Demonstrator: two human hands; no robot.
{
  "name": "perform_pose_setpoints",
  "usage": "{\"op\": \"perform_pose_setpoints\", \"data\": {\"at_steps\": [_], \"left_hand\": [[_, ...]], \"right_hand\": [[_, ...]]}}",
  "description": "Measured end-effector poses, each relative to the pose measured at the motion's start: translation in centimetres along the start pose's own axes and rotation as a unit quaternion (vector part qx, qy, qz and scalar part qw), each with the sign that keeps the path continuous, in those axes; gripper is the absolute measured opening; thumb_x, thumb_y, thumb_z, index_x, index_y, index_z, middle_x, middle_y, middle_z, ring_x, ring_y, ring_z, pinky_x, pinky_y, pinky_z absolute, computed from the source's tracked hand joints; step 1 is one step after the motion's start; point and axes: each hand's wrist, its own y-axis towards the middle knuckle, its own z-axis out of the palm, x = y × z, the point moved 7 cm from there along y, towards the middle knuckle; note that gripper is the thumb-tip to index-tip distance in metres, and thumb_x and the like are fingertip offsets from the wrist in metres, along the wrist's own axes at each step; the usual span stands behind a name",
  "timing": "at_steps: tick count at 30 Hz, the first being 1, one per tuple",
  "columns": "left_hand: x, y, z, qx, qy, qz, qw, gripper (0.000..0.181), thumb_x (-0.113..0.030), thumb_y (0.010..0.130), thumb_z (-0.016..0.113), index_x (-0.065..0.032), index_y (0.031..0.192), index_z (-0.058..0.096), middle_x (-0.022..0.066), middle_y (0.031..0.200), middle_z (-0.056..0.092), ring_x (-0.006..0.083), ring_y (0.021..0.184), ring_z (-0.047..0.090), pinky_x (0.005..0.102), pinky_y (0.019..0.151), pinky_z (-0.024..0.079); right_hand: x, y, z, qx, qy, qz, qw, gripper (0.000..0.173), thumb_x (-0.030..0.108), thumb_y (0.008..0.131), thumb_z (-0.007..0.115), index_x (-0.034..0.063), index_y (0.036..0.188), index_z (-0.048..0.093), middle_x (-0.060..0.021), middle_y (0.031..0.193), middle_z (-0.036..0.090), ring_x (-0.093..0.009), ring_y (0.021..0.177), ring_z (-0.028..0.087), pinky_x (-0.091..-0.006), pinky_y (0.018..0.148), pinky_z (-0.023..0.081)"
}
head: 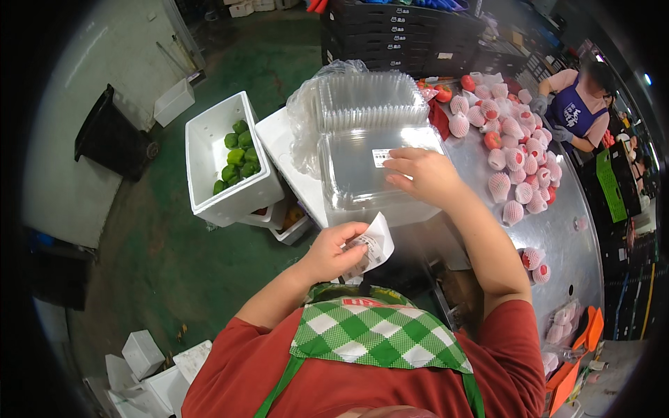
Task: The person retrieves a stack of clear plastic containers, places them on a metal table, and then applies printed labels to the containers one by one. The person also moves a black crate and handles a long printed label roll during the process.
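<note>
My left hand [337, 253] grips a strip of printed labels [380, 241] between thumb and fingers, its loose end curling up. My right hand [426, 172] lies over the clear plastic clamshell containers [350, 183], fingers extended and holding nothing. Its fingertips touch a white printed label [381, 158] on the top container's flat face. Behind that face rise the ribbed lids [371, 99] of the nested stack. A crumpled clear plastic bag [303, 130] hugs the stack's left side.
Left of the stack, a white foam box [209, 151] holds green bell peppers [240, 157]. Tomatoes in pink foam nets [522, 151] cover part of the steel table [569, 224]. Black crates [366, 42] are stacked behind. A gloved co-worker [575, 109] stands across the table. A black bin [117, 138] stands at left.
</note>
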Motion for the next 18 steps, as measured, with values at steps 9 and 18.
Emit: {"op": "perform_pose_setpoints", "data": {"at_steps": [9,18], "left_hand": [[2.0,-1.5,-3.0,-0.024,-0.049,-0.009,0.998,0.03,-0.005,0.088,0.057,0.0014,0.118,0.058,0.0037,0.097,0.067,0.0083,0.086,0.061,0.0252,0.078,0.049],[-2.5,-1.1,-3.2,-0.036,0.185,0.202,0.961,0.04,0.001,0.084,0.057,-0.0043,0.124,0.057,0.0077,0.087,0.06,0.0168,0.069,0.056,0.0278,0.064,0.046]], "right_hand": [[-2.0,-9.3,-1.5,-0.131,-0.1,0.103,0.981,0.071,0.042,0.066,0.079,0.0111,0.126,0.057,-0.0104,0.133,0.053,-0.034,0.128,0.044,-0.0535,0.103,0.033],[-4.8,-6.8,-6.0,-0.138,-0.032,0.084,0.986,0.071,0.037,0.059,0.084,0.0092,0.119,0.06,-0.0103,0.131,0.055,-0.033,0.125,0.047,-0.0447,0.103,0.039]]}}
